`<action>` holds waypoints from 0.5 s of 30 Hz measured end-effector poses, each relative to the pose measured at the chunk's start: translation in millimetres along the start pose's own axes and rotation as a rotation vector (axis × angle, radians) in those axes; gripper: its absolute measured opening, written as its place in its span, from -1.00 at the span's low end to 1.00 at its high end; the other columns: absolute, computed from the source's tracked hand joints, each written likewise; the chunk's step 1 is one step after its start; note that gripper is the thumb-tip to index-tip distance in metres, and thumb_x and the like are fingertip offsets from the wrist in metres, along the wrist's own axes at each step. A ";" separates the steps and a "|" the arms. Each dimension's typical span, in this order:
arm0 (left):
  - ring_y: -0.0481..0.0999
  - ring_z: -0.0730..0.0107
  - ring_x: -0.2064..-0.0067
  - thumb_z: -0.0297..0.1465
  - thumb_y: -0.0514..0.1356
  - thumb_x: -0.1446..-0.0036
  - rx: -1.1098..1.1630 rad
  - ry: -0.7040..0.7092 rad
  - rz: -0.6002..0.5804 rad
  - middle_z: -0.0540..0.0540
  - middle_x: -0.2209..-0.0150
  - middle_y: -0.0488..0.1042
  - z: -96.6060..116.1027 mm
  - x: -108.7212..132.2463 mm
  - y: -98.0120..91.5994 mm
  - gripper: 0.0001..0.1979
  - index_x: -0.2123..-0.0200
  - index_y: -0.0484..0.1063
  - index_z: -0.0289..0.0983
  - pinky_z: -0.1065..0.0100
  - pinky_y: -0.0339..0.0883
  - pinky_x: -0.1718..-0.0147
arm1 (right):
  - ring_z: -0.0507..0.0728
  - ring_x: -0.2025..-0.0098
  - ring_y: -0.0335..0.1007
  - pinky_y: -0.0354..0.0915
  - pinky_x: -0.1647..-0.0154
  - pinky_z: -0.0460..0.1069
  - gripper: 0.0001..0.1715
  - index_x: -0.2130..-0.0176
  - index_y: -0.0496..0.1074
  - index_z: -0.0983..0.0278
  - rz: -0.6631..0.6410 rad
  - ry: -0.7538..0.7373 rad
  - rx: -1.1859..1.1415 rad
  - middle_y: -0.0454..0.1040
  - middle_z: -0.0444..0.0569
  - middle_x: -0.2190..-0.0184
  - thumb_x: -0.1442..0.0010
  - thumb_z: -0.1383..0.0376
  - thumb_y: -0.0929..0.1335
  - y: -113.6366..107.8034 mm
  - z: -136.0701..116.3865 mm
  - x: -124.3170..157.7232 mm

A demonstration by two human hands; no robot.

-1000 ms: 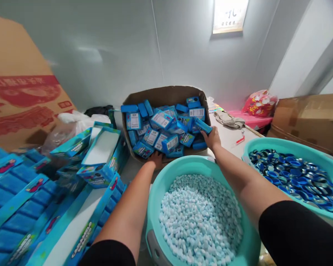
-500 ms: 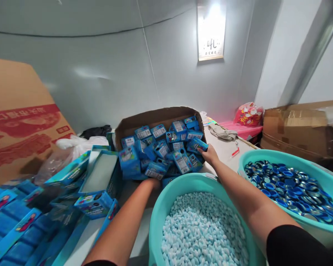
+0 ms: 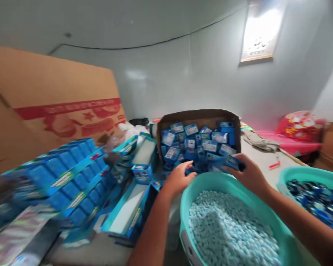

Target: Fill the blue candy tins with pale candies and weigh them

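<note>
A small blue printed carton (image 3: 233,162) is gripped in my right hand (image 3: 248,173), above the far rim of a turquoise tub (image 3: 192,184). Pale blue and white candy-like pellets (image 3: 230,225) fill the tub's lower part. My left hand (image 3: 180,179) is at the tub's left rim, thumb and fingers apart with nothing visible between them. Just beyond both hands, a brown cardboard box (image 3: 199,114) lies tilted toward me, heaped with small blue cartons (image 3: 209,146) like the held one. Motion blur softens the print.
Left stand rows of packed blue cartons (image 3: 69,173) and an open display tray (image 3: 127,210) before a large cardboard box (image 3: 72,85). On the right, a second turquoise tub (image 3: 291,173) holds blue and silver discs (image 3: 319,199). Behind it lie a grey cloth (image 3: 259,142) and red patterned bag (image 3: 301,125).
My view has turned left. The right hand has lifted a small carton from the heap and drawn it toward the tub. My left hand has come out from beneath the cardboard box's front.
</note>
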State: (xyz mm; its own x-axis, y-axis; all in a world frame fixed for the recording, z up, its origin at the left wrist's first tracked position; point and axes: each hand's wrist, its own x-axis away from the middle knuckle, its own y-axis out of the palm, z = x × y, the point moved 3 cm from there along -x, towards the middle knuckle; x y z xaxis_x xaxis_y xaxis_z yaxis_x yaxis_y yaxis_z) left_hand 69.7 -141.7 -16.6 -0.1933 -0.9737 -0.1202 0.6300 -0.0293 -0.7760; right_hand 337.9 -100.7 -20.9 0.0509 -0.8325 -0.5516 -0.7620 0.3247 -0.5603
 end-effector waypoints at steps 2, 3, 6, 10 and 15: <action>0.19 0.11 -0.31 -0.18 0.33 -0.01 0.145 0.214 0.141 -0.20 -0.30 0.21 22.2 24.2 1.7 -0.16 -0.31 0.09 -0.23 0.17 0.08 -0.27 | 0.20 0.27 0.47 0.39 0.20 0.07 -0.46 0.17 0.43 0.20 -0.094 -0.016 -0.033 0.54 -0.03 0.28 0.02 -0.08 0.45 0.9 -21.8 22.9; 0.21 0.09 -0.30 -0.15 0.39 0.09 0.206 0.313 0.086 -0.20 -0.29 0.22 32.2 33.9 7.7 -0.07 -0.31 0.10 -0.21 0.17 0.10 -0.26 | 0.22 0.24 0.49 0.41 0.20 0.06 -0.45 0.15 0.44 0.19 -0.151 -0.026 -0.085 0.55 -0.02 0.25 0.02 -0.09 0.44 3.2 -30.0 33.1; 0.45 0.13 -0.11 -0.10 0.34 0.03 0.352 0.335 -0.013 -0.16 -0.11 0.45 44.3 48.6 26.1 -0.24 -0.22 0.25 -0.17 0.21 0.32 -0.09 | 0.28 0.16 0.52 0.47 0.19 0.07 -0.43 0.09 0.45 0.20 -0.304 -0.016 -0.220 0.57 0.02 0.19 -0.04 -0.11 0.40 15.8 -40.5 56.3; 0.52 0.09 0.03 -0.09 0.33 0.04 0.374 0.168 0.163 -0.16 0.05 0.52 29.7 49.9 40.6 -0.39 -0.06 0.37 -0.21 0.18 0.39 0.05 | 0.37 0.05 0.49 0.49 0.14 0.18 -0.29 -0.01 0.38 0.19 -0.279 0.066 -0.236 0.50 0.12 0.02 -0.01 -0.16 0.38 32.6 -27.3 71.1; 0.51 0.23 0.13 -0.05 0.30 0.00 0.571 0.022 0.589 -0.13 0.11 0.48 -1.5 80.9 53.9 -0.40 -0.04 0.27 -0.19 0.21 0.43 0.12 | 0.32 0.03 0.45 0.45 0.08 0.22 -0.56 0.06 0.40 0.10 -0.288 -0.101 -0.136 0.47 0.10 0.05 -0.13 -0.04 0.35 35.1 -27.8 71.8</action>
State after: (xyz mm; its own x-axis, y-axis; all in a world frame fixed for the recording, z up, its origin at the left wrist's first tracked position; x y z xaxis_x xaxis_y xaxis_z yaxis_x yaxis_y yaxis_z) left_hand 86.9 -221.8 -69.0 0.2777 -0.8610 -0.4261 0.9174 0.3693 -0.1483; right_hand 296.8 -161.6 -63.0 0.3350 -0.8307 -0.4446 -0.7857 0.0140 -0.6184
